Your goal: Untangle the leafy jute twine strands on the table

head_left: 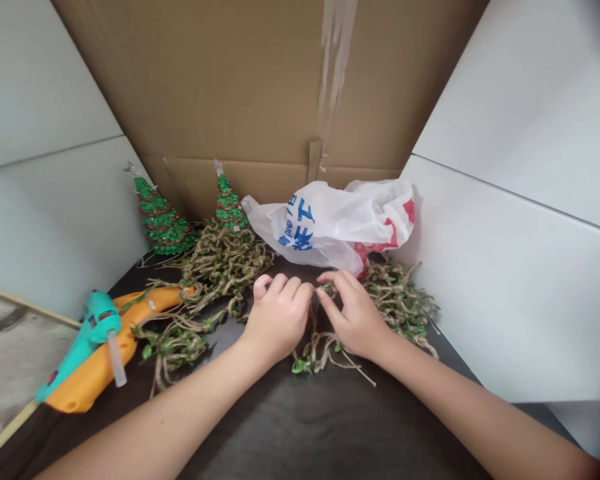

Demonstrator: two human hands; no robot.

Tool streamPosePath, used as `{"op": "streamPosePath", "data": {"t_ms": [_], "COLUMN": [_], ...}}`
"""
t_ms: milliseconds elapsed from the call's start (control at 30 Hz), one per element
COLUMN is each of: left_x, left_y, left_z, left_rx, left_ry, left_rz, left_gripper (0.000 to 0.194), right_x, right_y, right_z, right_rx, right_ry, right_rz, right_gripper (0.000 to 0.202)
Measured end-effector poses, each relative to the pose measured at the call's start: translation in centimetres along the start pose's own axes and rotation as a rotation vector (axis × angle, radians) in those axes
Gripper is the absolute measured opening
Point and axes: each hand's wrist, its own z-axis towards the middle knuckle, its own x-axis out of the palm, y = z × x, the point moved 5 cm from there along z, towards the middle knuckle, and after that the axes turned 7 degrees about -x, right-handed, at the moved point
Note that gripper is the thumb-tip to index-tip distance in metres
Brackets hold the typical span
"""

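Observation:
My left hand [279, 313] is closed over the dark table, its fingers curled round part of a twine garland. Close beside it on the right, my right hand [353, 312] pinches the same garland between thumb and fingers. Below and between the hands, the garland [325, 353] hangs down with green leaves and loose twine ends resting on the table. A heap of leafy twine [225, 260] lies to the left, and another heap [403, 300] lies right of my right hand. The exact spot gripped is mostly hidden by my fingers.
A white plastic bag [330, 220] lies behind my hands. Two small green trees [165, 223] [229, 203] stand at the back left. An orange and teal glue gun [95, 347] rests at the left edge. Cardboard [240, 87] and white panels [520, 133] enclose the table [300, 427].

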Motion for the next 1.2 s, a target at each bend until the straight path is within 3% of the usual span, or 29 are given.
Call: {"op": "streamPosePath", "data": {"t_ms": [167, 367, 533, 667, 767, 833, 967, 1100, 1200], "left_x": [0.6, 0.9, 0.8, 1.0, 1.0, 1.0, 1.2, 0.9, 0.7], "left_y": [1.6, 1.2, 2.1, 2.4, 2.0, 1.6, 1.7, 1.9, 1.7], "left_z": [0.3, 0.1, 0.3, 0.1, -0.2, -0.5, -0.4, 0.0, 0.1], "left_rx": [-0.169, -0.146, -0.252, -0.289, -0.199, -0.115, -0.109, -0.186, -0.204], "left_ry": [0.043, 0.059, 0.026, 0.021, -0.023, -0.036, -0.047, -0.065, 0.008], "left_rz": [-0.029, -0.168, -0.174, -0.21, -0.301, -0.343, -0.321, -0.261, -0.238], "left_gripper": [0.018, 0.024, 0.025, 0.017, 0.04, 0.044, 0.035, 0.023, 0.022], "right_x": [1.3, 0.8, 0.9, 1.1, 1.0, 1.0, 0.9, 1.0, 1.2], "right_y": [0.4, 0.3, 0.4, 0.4, 0.5, 0.6, 0.8, 0.3, 0.2], "right_z": [2.3, 1.5, 1.1, 1.1, 1.1, 1.0, 0.9, 1.0, 1.1], "right_rx": [-0.167, -0.303, -0.383, -0.363, -0.37, -0.402, -0.413, -0.301, -0.276], "right_ry": [0.033, -0.21, -0.209, -0.197, -0.189, -0.183, -0.207, -0.217, -0.183], "right_rz": [-0.022, 0.066, 0.105, 0.109, 0.064, 0.056, 0.054, -0.015, -0.02], "right_gripper": [0.017, 0.022, 0.033, 0.029, 0.027, 0.028, 0.025, 0.017, 0.017]}}
